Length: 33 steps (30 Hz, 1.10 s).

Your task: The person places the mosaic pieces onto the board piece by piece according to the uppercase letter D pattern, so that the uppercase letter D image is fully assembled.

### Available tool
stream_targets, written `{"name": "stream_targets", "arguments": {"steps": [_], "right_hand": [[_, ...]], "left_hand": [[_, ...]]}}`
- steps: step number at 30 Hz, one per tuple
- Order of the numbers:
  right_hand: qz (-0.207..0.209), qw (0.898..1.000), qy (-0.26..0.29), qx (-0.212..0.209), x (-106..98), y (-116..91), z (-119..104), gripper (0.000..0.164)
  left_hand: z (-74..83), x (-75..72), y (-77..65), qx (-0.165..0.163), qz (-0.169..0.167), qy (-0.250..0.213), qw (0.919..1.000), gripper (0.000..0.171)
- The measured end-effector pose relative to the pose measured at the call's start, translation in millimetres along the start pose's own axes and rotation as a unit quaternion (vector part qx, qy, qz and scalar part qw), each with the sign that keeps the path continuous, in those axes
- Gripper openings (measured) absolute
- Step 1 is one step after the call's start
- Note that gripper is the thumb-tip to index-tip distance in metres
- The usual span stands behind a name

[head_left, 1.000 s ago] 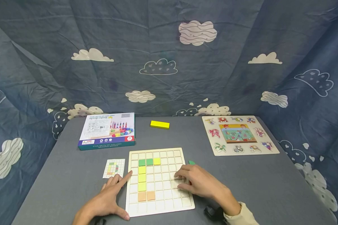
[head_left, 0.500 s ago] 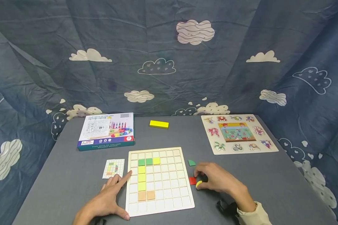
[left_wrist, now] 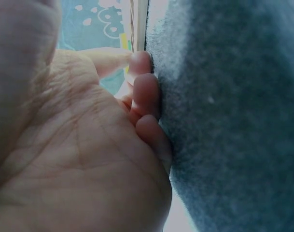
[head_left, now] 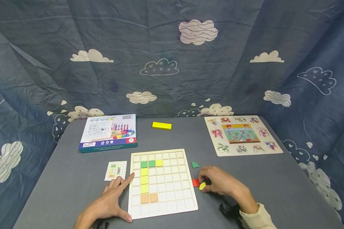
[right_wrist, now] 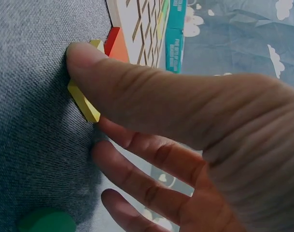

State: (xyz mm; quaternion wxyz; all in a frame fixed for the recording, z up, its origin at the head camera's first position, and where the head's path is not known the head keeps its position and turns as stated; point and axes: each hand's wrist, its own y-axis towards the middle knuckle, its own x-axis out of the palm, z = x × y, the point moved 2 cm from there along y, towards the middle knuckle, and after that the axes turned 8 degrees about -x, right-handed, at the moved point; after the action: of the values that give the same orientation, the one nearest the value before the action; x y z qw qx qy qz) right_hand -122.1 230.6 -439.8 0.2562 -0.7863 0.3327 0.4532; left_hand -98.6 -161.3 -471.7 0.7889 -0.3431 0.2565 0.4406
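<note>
A wooden grid board [head_left: 172, 190] lies in front of me, with green, yellow and orange square tiles in several of its cells. My left hand [head_left: 107, 203] is spread along the board's left side, index fingertip and thumb at its edge. Just off the right edge, my right hand [head_left: 225, 182] pinches a yellow quarter-round tile [head_left: 202, 186] between thumb and fingers. In the right wrist view the thumb [right_wrist: 137, 92] covers much of this yellow tile [right_wrist: 84, 104]. A red tile [head_left: 195, 182] sits beside it, against the board. Farther back is a green quarter-round tile [head_left: 195, 164].
A small pattern card [head_left: 118, 165] lies left of the board, by the left fingers. Behind stand a boxed bead set [head_left: 109, 133] and a yellow block [head_left: 161, 126]. A picture puzzle board [head_left: 242, 149] lies at the back right. A cloud-print cloth [head_left: 160, 38] hangs behind the table.
My right hand has moved off the board's right part to the yellow quarter-round tile, uncovering the green and red tiles. My left hand stays at the board's left edge.
</note>
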Motion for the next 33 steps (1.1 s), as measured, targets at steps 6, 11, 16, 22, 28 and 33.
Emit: {"name": "stream_targets", "arguments": {"steps": [6, 11, 16, 22, 28, 33], "right_hand": [[-0.004, 1.0, -0.009, -0.012, -1.1, 2.7, 0.6, 0.024], [-0.013, 1.0, -0.012, -0.006, -1.6, 2.6, 0.7, 0.023], [-0.012, 1.0, -0.01, -0.004, -0.6, 1.1, -1.0, 0.024], [-0.006, 1.0, -0.008, -0.013, 0.5, -0.3, -3.0, 0.025], [-0.002, 1.0, -0.007, -0.026, -0.7, -2.8, -3.7, 0.027], [0.021, 0.999, -0.01, -0.041, -4.8, -0.8, -4.2, 0.024]], "left_hand": [[0.7, -2.8, -0.7, 0.01, 0.007, 0.003, 0.9999, 0.139], [2.0, -4.0, 0.3, 0.006, 0.005, 0.005, 1.0, 0.138], [2.4, -3.8, 1.4, 0.008, -0.002, 0.001, 1.0, 0.137], [2.0, -2.5, 1.0, -0.003, -0.005, -0.001, 1.0, 0.137], [2.0, -0.8, -1.0, -0.004, -0.004, 0.0, 1.0, 0.137], [2.4, -0.7, -1.9, -0.006, -0.003, -0.003, 1.0, 0.137]]}}
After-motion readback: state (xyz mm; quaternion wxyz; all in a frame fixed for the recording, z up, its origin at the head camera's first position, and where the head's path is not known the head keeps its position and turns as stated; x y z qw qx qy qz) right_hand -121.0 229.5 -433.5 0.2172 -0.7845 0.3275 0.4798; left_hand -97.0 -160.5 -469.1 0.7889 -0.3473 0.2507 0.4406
